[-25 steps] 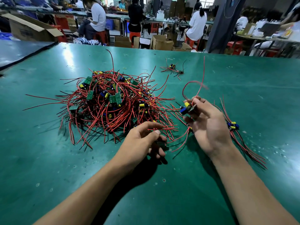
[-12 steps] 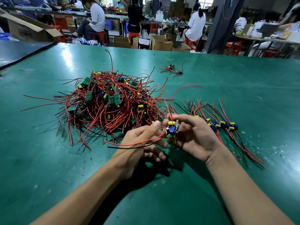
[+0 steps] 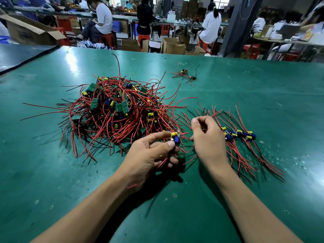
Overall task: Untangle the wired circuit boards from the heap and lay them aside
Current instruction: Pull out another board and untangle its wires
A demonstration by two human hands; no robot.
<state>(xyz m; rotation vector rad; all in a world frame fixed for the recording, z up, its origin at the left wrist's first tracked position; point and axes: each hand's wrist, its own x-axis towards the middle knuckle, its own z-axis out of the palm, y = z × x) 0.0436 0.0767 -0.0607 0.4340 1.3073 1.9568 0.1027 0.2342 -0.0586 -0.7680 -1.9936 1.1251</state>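
The left hand [image 3: 150, 153] pinches one wired circuit board [image 3: 175, 137] between thumb and forefinger, at the near right edge of the heap [image 3: 112, 111]. The right hand [image 3: 207, 139] is just right of it, fingers curled; whether they grip a wire I cannot tell. Sorted boards [image 3: 240, 135] lie further right on the green table [image 3: 263, 102]. Beyond, people [image 3: 103, 20] sit among cardboard boxes [image 3: 172, 45]

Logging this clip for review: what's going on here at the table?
A person is sorting wired circuit boards on a green table. The left hand pinches one board, just off the tangled heap. The right hand is curled beside it; whether it pinches a wire is unclear. Untangled boards lie in a row to the right.
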